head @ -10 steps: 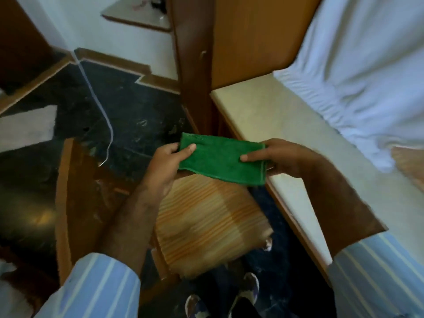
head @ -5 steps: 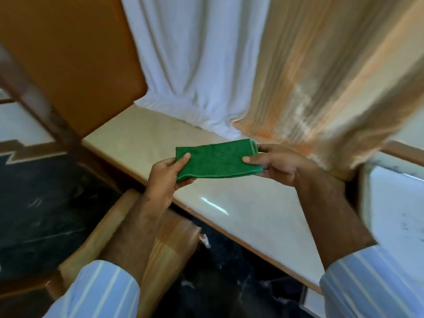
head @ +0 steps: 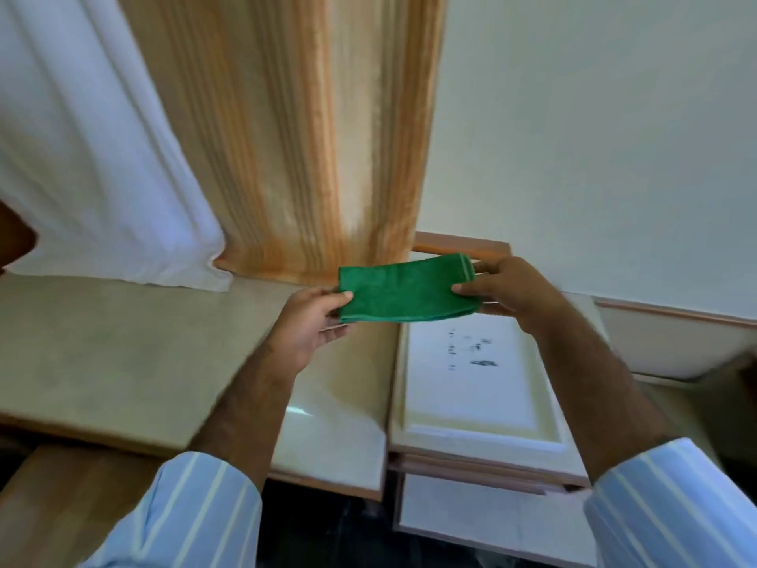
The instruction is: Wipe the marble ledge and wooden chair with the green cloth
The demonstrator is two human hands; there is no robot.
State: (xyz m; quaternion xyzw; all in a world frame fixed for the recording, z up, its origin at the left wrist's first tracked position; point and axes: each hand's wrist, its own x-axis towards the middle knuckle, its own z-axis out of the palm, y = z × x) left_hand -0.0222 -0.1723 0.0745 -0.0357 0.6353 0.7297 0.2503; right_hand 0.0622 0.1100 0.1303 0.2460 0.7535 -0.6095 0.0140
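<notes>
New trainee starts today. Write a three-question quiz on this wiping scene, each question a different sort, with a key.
1. True or false: the folded green cloth lies flat on the beige marble ledge.
2. Which hand pinches the cloth's striped end? A left hand B right hand
3. Fill in: beside the white curtain hangs an ___-striped curtain.

Key: 1 false, both hands hold it above the ledge; 2 B; 3 orange.

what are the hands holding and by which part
The folded green cloth, held in the air above the marble ledge: left hand pinches its left end, right hand its right end.
</notes>
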